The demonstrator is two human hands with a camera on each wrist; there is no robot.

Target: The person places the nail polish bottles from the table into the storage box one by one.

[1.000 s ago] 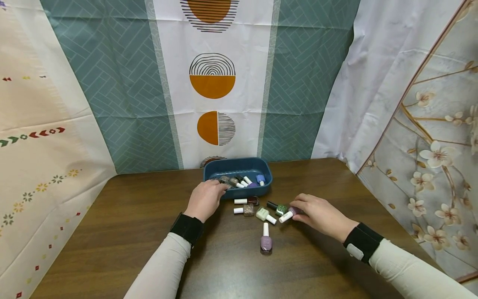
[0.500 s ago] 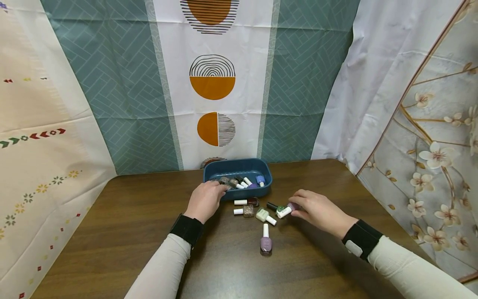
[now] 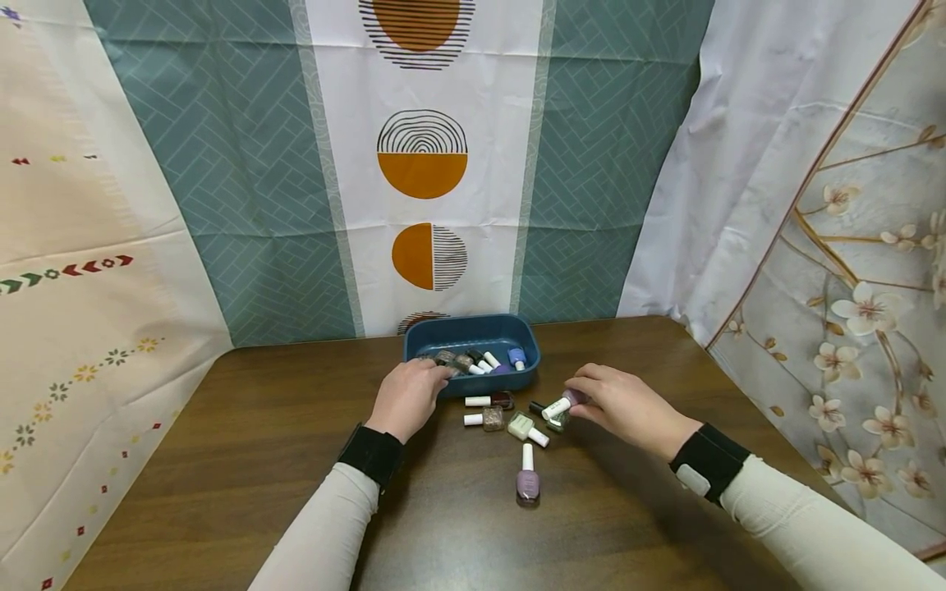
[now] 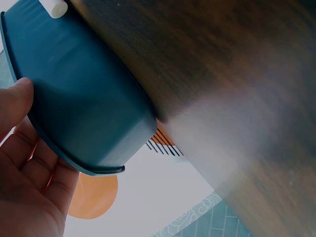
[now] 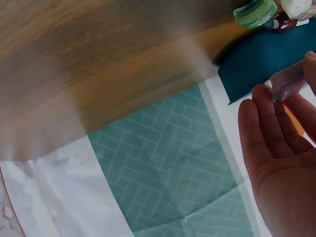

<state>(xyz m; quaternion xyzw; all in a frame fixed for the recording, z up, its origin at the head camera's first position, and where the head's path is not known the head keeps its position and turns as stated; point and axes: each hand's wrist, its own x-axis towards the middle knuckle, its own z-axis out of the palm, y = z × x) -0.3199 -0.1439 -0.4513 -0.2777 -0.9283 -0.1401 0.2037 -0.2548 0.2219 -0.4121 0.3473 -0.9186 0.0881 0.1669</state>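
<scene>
My left hand [image 3: 405, 400] grips the near left rim of a dark blue plastic bin [image 3: 491, 383]; in the left wrist view the thumb [image 4: 17, 101] presses its outer wall and the fingers reach over the rim. Several nail polish bottles lie inside the bin, some partly hidden by this hand. My right hand [image 3: 628, 406] pinches a mauve nail polish bottle [image 3: 576, 397] by its body, white cap pointing left. It is held above a green nail polish bottle [image 3: 557, 423] with a black cap, partly covering it. The right wrist view shows the held bottle [image 5: 289, 81] between thumb and fingers.
On the wooden table [image 3: 244, 460], before the bin, lie a dark red bottle [image 3: 502, 400], a glittery bottle [image 3: 493, 419] and a pale green bottle [image 3: 521, 425]. Closer to me is another mauve bottle [image 3: 528, 487]. Patterned fabric [image 3: 436, 164] hangs behind the table.
My right hand has risen and shifted left toward the bin, carrying the mauve nail polish bottle over the green one. The left hand stays at the bin's rim.
</scene>
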